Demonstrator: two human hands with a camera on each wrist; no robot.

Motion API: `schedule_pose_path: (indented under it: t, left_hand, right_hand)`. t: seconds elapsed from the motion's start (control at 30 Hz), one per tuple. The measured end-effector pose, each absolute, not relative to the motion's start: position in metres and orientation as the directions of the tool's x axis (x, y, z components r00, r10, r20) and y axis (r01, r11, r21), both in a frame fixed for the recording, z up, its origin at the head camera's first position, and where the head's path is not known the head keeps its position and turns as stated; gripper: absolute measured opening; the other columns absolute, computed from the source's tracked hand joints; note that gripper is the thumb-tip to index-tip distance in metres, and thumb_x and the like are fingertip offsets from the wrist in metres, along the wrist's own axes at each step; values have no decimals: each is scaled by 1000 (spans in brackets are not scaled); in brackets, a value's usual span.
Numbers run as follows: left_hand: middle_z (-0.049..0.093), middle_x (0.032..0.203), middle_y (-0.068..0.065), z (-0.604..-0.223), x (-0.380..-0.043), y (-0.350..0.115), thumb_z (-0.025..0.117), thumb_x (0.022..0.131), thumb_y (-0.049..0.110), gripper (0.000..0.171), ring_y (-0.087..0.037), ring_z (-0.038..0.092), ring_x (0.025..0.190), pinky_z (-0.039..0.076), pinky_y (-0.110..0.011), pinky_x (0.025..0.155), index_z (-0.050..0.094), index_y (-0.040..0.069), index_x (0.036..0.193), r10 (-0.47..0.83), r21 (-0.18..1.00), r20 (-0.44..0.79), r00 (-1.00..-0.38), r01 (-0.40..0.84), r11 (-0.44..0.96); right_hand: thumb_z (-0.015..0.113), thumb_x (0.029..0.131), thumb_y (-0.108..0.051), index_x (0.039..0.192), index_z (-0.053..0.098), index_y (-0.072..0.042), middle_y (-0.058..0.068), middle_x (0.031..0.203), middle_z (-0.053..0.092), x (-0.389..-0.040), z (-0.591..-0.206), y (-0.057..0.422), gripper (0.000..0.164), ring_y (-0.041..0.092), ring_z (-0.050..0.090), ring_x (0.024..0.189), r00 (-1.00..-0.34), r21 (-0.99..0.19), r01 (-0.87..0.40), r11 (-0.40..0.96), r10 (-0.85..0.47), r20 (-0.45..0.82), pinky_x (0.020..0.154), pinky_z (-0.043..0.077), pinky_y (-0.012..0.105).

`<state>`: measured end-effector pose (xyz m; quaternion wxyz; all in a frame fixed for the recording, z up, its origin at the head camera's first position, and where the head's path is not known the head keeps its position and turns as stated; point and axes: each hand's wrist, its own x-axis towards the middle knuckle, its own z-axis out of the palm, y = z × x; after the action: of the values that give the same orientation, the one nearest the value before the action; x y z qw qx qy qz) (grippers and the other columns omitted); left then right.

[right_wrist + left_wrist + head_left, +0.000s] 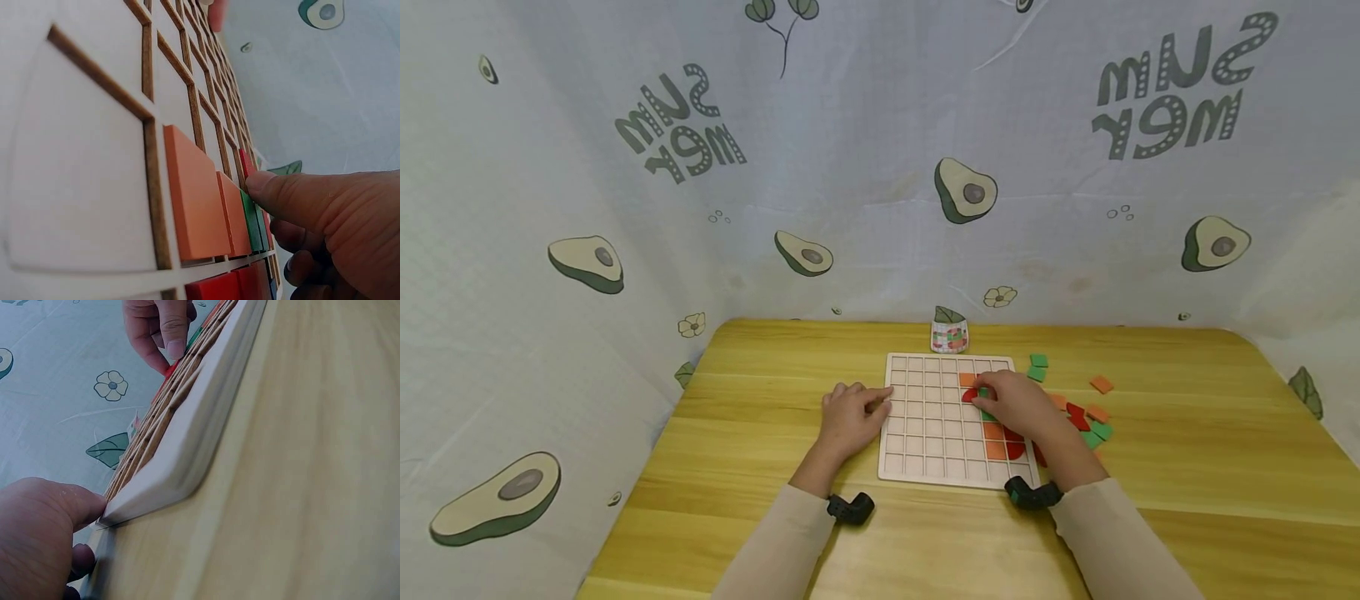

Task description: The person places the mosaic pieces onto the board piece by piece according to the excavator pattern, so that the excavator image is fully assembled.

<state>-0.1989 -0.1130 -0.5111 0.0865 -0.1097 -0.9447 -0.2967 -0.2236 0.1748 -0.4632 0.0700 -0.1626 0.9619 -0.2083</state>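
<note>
A pale wooden grid board [925, 479] lies on the table, with orange tiles [995, 448], green tiles [251, 219] and red pieces [1015, 450] set in cells on its right side. My right hand [1018, 404] is over that side and pinches a small red piece [969, 396] between thumb and finger, at a cell near the far end. In the right wrist view the thumb [294, 194] touches this red piece [246, 162]. At the board's left edge, my left hand [853, 417] rests with thumb and forefinger touching the rim; its other fingers are partly hidden.
Loose green tiles [1037, 367], orange tiles [1101, 384] and red pieces [1077, 416] lie right of the board, some overlapping. Behind the board stands a small white item with a coloured square pattern [950, 337]. A printed cloth [880, 167] hangs behind the table.
</note>
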Motion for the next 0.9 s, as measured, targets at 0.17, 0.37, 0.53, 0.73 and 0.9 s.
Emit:
schedule_pose_path:
  t: [0.17,0.37,0.53,0.73,0.9]
  left_hand:
    - [60,81,7,-510,-199,-113,64,99,35,30,-13,41,78,29,-38,83,74,30,127,154,544,218,-964,251,800]
    - [57,78,8,-510,-199,-113,64,99,34,30,-13,39,77,28,-38,83,74,30,127,148,548,219,-964,247,799]
    - [57,78,8,-510,-199,-113,65,99,34,30,-13,39,76,28,-37,82,75,30,126,147,544,225,-963,249,802]
    - [58,79,8,-511,-199,-112,65,99,34,30,-13,40,77,29,-38,83,74,30,127,147,545,224,-964,248,801]
    - [59,79,8,-511,-199,-112,65,98,34,30,-12,41,78,29,-38,83,74,30,127,147,543,225,-963,249,802]
  right_hand:
    - [72,95,-24,128,69,-7,1,79,59,-224,-464,174,37,18,51,75,-935,-422,-289,859,-348,-68,70,45,34]
    - [71,96,-25,133,66,-7,1,80,61,-225,-464,173,41,18,51,75,-935,-411,-301,860,-351,-52,73,47,36]
    - [70,97,-24,130,68,-9,5,91,66,-224,-464,171,37,21,55,81,-932,-409,-312,858,-359,-42,79,50,42]
    - [71,96,-24,119,72,-10,9,101,70,-224,-466,170,27,22,56,86,-932,-412,-310,857,-359,-44,82,51,44]
    - [70,96,-23,121,71,-9,4,85,61,-222,-466,177,28,18,51,74,-940,-451,-284,846,-338,-41,66,43,34]
